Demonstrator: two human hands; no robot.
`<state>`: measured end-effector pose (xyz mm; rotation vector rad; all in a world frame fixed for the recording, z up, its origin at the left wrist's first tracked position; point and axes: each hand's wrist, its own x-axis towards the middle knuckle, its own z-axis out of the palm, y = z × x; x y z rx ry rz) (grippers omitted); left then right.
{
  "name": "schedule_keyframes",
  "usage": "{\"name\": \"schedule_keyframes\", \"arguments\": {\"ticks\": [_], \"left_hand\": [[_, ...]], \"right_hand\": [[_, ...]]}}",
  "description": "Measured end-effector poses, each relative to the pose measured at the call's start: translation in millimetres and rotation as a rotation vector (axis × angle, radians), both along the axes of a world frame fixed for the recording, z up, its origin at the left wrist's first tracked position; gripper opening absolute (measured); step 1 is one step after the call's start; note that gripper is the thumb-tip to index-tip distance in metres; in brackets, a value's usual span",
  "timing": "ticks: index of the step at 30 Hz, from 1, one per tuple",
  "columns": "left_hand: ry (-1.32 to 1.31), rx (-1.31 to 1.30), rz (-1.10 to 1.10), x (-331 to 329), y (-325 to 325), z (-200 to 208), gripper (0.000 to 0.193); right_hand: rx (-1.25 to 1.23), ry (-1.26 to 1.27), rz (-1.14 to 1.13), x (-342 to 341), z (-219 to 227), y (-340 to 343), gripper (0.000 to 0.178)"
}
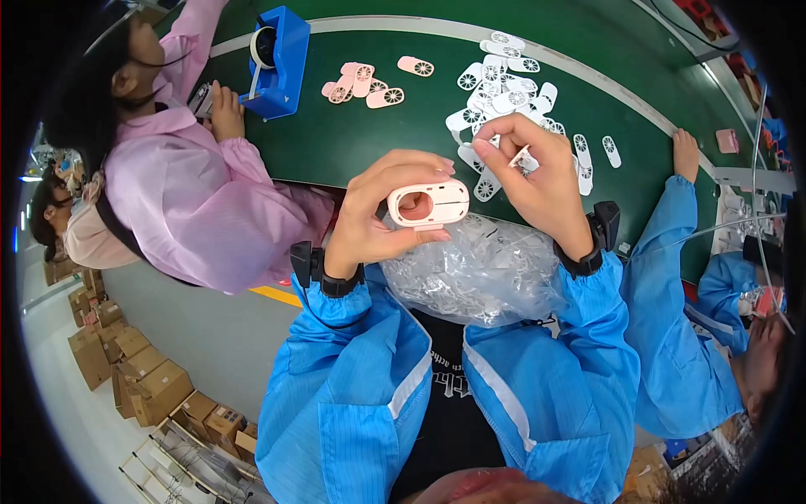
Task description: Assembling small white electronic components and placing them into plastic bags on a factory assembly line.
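Note:
My left hand [366,210] is closed around a pale pink plastic housing [450,204], a rounded oblong shell with an oval opening at one end. One fingertip shows through that opening. Just to the right, my right hand [541,181] pinches a small white plastic piece [522,160], partly hidden by the fingers. The two hands are apart, above the near edge of the green table. Beyond the right hand lies a loose pile of white oblong covers [510,102] with round spoked grilles. Several pink covers [386,98] of similar shape lie farther left.
A clear plastic bag [478,273] full of white parts sits below my hands. A blue tape dispenser [290,63] stands at the far left of the green table [336,151]. A person in pink [185,185] sits left; a blue-sleeved arm [663,227] rests at right.

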<state>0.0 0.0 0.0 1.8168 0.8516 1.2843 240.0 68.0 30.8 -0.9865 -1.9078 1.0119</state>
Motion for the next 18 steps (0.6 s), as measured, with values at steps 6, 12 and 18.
{"name": "schedule_keyframes", "arguments": {"ticks": [6, 12, 18], "left_hand": [[-0.063, 0.032, 0.054, -14, -6, -6, 0.069], [-0.014, 0.059, 0.067, -24, -11, -12, 0.071], [-0.193, 0.071, 0.170, -15, -10, -18, 0.068]], "right_hand": [[-0.079, 0.022, 0.040, -16, -6, -3, 0.008], [-0.050, 0.083, 0.028, -20, 6, -20, 0.007], [0.030, 0.141, -0.035, -16, 8, -34, 0.008]]}}
